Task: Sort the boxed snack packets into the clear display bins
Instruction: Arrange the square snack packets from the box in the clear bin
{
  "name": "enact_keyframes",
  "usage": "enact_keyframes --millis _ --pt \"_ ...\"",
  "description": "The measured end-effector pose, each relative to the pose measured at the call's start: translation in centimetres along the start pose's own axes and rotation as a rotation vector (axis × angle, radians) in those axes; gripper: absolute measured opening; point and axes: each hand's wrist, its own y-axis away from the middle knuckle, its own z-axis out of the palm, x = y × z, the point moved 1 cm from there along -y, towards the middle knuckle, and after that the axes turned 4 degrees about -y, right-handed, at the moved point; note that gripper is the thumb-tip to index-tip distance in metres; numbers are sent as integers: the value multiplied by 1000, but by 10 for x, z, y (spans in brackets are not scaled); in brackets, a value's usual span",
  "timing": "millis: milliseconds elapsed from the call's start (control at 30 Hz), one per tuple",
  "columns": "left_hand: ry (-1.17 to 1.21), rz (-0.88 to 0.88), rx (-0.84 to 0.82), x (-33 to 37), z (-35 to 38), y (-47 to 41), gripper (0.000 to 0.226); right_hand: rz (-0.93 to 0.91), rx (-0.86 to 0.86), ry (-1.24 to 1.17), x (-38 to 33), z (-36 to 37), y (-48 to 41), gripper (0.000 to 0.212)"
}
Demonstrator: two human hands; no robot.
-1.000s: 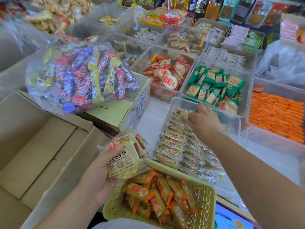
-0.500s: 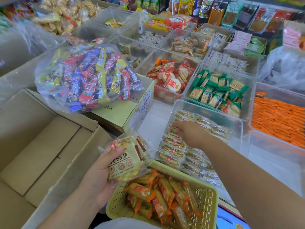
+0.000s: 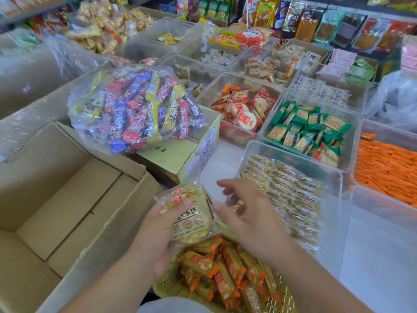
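My left hand [image 3: 155,236] grips a small stack of pale yellow biscuit packets [image 3: 191,219] above a yellow mesh basket [image 3: 168,286]. My right hand [image 3: 246,213] hovers just right of the packets with fingers spread and holds nothing. Right of it stands a clear display bin [image 3: 336,190] filled with rows of the same pale packets [image 3: 293,199]. A large open cardboard box [image 3: 67,199] sits at my left.
Orange snack packets [image 3: 225,272] fill the basket. A clear bag of mixed candy [image 3: 135,109] lies on a closed carton [image 3: 180,152]. Further bins hold red packets [image 3: 246,111], green packets [image 3: 306,129] and orange sticks [image 3: 388,170]. Shelves of goods line the back.
My right hand has pulled back from the clear bin toward the packets in my left hand. The left hand has kept its grip on the packets.
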Motion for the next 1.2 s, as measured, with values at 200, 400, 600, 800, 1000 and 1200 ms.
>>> enact_keyframes --millis 200,400,600,800,1000,1200 --pt "159 -12 4 -2 23 -3 61 14 87 32 -2 16 18 65" --pt "132 38 23 -6 34 -11 25 17 285 136 6 3 28 62" --pt "-14 208 10 -1 53 -8 19 146 309 -63 9 2 37 41" --pt "-180 360 -18 -7 64 -6 38 265 215 -298 4 3 39 57" --pt "-130 356 46 -1 60 -15 29 263 343 -300 31 -25 22 28" --pt "-50 269 130 1 35 -23 24 277 306 242 89 -72 -55 31"
